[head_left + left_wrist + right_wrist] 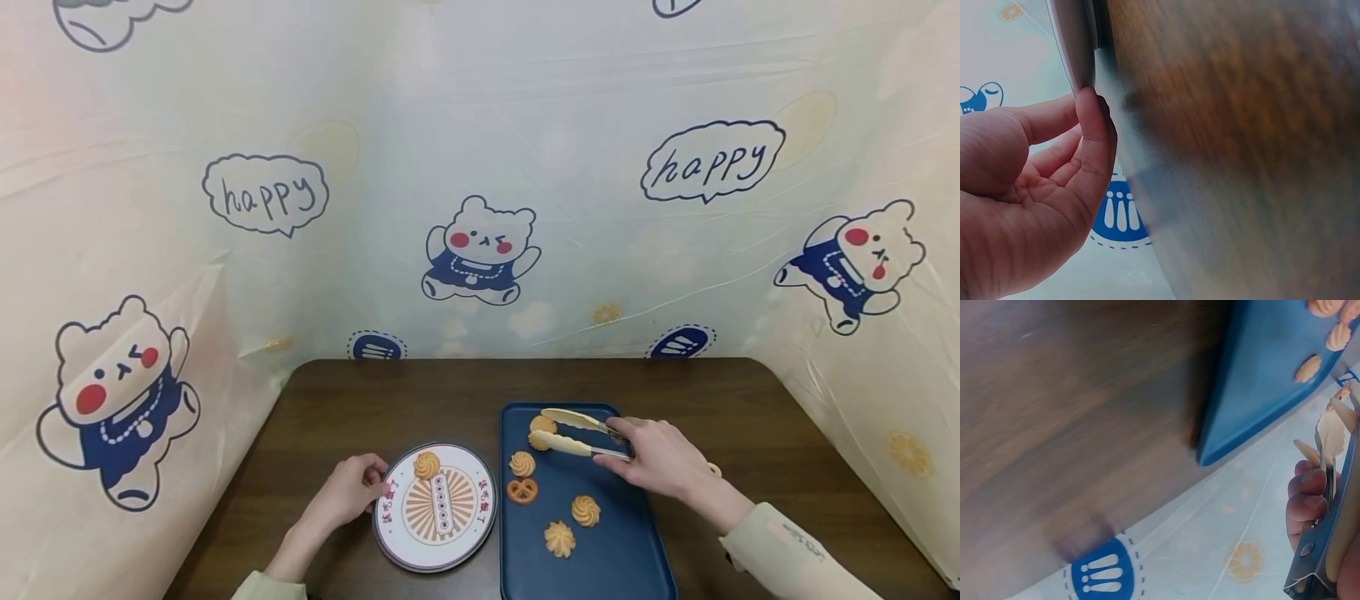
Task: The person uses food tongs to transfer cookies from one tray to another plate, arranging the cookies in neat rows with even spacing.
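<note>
My left hand [352, 492] pinches the left rim of a round white plate [397, 537] between thumb and fingers; the left wrist view shows the plate's edge [1075, 50] at the fingertips. One swirled butter cookie [427, 465] lies near the plate's far rim. My right hand [663, 457] grips a pair of metal tongs [570, 446] with cream-coloured tips. The tips are spread on either side of a round cookie [543, 427] at the tray's far left; whether they touch it, I cannot tell. In the right wrist view, fingers [1305, 506] wrap the tongs' metal handle [1325, 544].
The dark blue tray [622, 533] stands just right of the plate. On it lie a swirled cookie [522, 463], a pretzel [522, 491], another swirled cookie [585, 511] and a star-shaped cookie [559, 539]. A printed curtain [480, 125] hangs behind the brown table [360, 400].
</note>
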The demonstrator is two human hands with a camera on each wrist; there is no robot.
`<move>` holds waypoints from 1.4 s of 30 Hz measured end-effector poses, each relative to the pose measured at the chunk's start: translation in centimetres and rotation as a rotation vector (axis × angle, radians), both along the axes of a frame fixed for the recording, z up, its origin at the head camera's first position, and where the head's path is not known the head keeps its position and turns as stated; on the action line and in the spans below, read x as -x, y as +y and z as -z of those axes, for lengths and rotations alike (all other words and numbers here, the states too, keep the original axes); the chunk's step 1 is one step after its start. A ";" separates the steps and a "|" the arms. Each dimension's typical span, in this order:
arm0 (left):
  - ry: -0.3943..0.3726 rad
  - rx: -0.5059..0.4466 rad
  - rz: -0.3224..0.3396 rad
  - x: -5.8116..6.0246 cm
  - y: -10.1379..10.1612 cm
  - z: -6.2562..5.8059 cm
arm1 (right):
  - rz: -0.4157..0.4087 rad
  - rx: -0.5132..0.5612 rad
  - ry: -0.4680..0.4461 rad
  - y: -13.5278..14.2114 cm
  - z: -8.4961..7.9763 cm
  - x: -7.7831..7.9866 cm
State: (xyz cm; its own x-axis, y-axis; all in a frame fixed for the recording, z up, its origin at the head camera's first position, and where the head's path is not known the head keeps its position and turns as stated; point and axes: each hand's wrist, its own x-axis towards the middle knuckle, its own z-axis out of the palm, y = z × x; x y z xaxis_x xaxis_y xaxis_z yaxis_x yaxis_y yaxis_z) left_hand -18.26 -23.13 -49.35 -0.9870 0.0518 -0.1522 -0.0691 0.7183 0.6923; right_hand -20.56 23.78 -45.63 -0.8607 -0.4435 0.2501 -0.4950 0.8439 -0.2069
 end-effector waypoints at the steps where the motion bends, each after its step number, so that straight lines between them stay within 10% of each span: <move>1: 0.003 -0.002 0.000 0.0 0.0 0.0 | -0.007 0.002 0.000 -0.3 0.0 0.0; 42: 0.010 0.013 0.001 -0.1 0.1 0.0 | -0.223 -0.043 -0.054 -10.5 1.7 -0.4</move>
State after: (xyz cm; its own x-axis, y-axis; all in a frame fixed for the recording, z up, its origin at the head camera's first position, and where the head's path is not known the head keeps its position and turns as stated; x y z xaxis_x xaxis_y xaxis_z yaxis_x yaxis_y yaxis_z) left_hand -18.15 -23.01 -49.34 -0.9885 0.0507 -0.1428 -0.0615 0.7270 0.6839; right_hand -20.19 13.29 -47.35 -0.7520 -0.6332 0.1830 -0.6591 0.7236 -0.2050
